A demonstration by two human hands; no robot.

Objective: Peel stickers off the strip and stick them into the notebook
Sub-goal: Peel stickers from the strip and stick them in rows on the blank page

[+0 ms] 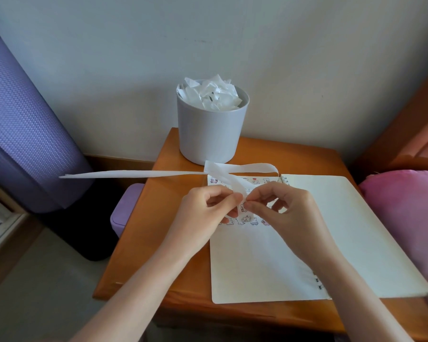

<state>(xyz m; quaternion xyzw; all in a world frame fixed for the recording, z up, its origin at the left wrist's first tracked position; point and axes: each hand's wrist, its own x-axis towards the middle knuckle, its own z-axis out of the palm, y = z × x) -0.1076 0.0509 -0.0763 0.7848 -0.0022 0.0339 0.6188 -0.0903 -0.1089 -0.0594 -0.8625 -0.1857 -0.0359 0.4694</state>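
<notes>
Both hands pinch the strip just above the notebook's left page.

I see the left hand (pixel 208 208) with its grip closed on the strip (pixel 134 174), fingers curled round its bend. The right hand (pixel 282 208) has thumb and forefinger nipped tight at the same spot; whether a sticker has lifted I cannot tell. This hangs over the open notebook (pixel 257 262), above the rows of stickers (pixel 246 219) on its page. The strip's long axis runs across my view. Its free tail points left, out past the bench (pixel 143 255) edge in mid-air, and a loop swings right near the bin (pixel 210 134). My worry is that the unsupported tail twists or tugs, so a sticker tears or folds onto itself.
</notes>
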